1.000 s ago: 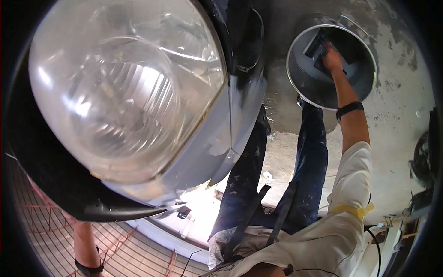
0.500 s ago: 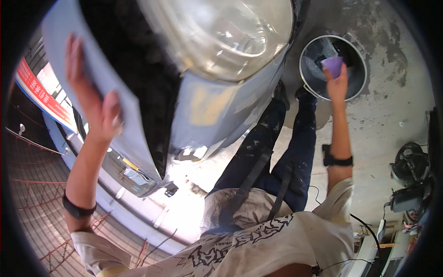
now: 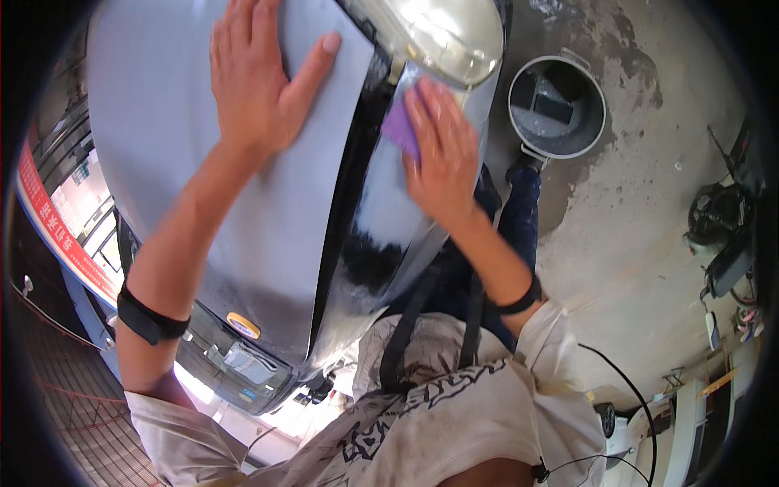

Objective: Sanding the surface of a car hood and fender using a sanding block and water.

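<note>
My left hand [image 3: 251, 89] lies flat on the grey hood [image 3: 162, 154] of a car, thumb spread away from the fingers. In my right hand [image 3: 442, 154] is a purple sheet of sandpaper [image 3: 399, 131], pressed to the fender [image 3: 377, 191] just below the headlight [image 3: 454, 36]. My fingers cover part of the sheet and the surface under it. The fender around it looks wet and pale, with dark reflections lower down. A narrow black gap [image 3: 345, 195] runs between hood and fender.
A grey bucket [image 3: 600, 122] with water and dark flat pieces [image 3: 554, 109] in it stands on the wet-stained floor to the right. A yellow tape roll [image 3: 243, 325] lies near the windshield. Dark equipment [image 3: 718, 219] stands at the far right.
My right hand has brought the purple sandpaper from over the bucket to the fender. The hood has come down, narrowing the gap, and my left hand now rests flat on top of it.
</note>
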{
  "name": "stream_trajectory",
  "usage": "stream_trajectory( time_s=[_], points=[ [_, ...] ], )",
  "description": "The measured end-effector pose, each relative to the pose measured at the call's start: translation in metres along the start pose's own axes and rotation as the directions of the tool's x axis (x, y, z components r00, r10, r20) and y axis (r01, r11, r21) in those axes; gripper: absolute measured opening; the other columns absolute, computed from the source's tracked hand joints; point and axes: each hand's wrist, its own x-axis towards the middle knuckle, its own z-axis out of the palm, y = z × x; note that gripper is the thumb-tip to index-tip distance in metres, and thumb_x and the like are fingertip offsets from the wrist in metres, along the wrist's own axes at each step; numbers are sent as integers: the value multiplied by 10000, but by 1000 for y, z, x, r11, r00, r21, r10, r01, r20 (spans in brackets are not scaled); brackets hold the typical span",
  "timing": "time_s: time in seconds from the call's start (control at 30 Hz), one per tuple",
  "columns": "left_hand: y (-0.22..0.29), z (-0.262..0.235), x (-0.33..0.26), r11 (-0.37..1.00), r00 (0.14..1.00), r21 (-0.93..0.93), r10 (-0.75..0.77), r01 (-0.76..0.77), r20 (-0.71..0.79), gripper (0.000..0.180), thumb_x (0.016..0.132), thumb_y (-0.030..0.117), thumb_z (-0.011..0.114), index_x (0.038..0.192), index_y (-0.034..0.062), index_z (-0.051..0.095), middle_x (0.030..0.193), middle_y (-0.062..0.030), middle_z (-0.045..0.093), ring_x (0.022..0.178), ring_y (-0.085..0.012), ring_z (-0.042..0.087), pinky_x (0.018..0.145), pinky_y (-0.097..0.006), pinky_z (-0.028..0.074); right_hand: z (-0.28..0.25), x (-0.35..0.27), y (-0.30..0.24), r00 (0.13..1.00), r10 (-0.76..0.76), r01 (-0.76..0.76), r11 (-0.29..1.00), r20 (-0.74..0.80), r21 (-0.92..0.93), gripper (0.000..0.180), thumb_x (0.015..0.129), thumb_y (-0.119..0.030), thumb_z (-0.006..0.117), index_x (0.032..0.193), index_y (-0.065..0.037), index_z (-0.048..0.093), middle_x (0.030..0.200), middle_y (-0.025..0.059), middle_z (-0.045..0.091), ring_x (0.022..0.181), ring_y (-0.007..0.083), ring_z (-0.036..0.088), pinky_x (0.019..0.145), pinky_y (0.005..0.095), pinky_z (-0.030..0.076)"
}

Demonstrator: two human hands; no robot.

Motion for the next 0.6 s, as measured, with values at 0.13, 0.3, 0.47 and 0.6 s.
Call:
stream_trajectory(
  time_s=[0.13, 0.3, 0.47, 0.6],
  points=[
    [-6, 3, -2, 1000, 999, -1, 28, -28, -41, 752, 928, 359, 629, 1534, -16, 388, 1569, -281, 382, 1460, -459, 343, 1209, -529, 234, -8, -6, 13, 999, -22, 23, 999, 34, -37, 723, 760, -50, 701, 1467, -128, 571, 1559, 118, 503, 1421, 350, 486, 1126, 460, 406],
    [3, -2, -1, 999, 999, -14, -31, 30, -24, 749, 930, 359, 634, 1531, -15, 389, 1566, -279, 384, 1461, -455, 340, 1215, -529, 230, -3, -24, 26, 1000, -8, 8, 997, -3, -82, 670, 796, -54, 698, 1454, -85, 570, 1556, 114, 507, 1443, 332, 466, 1152, 452, 366],
    [4, -2, -5, 999, 999, -6, -36, 36, -2, 742, 932, 361, 640, 1524, -15, 396, 1564, -279, 384, 1461, -446, 343, 1219, -517, 231, -6, -4, 16, 997, -55, 58, 996, 58, -66, 667, 823, -57, 679, 1476, -70, 541, 1560, 108, 508, 1455, 306, 457, 1154, 438, 352],
    [1, -6, -2, 1000, 999, 1, -31, 31, -16, 727, 941, 360, 630, 1517, -20, 402, 1562, -276, 389, 1462, -442, 344, 1218, -510, 237, -6, -12, 28, 997, -72, 73, 996, 19, -54, 672, 830, -81, 681, 1485, -74, 530, 1557, 76, 517, 1457, 275, 457, 1150, 442, 346]
  ],
)
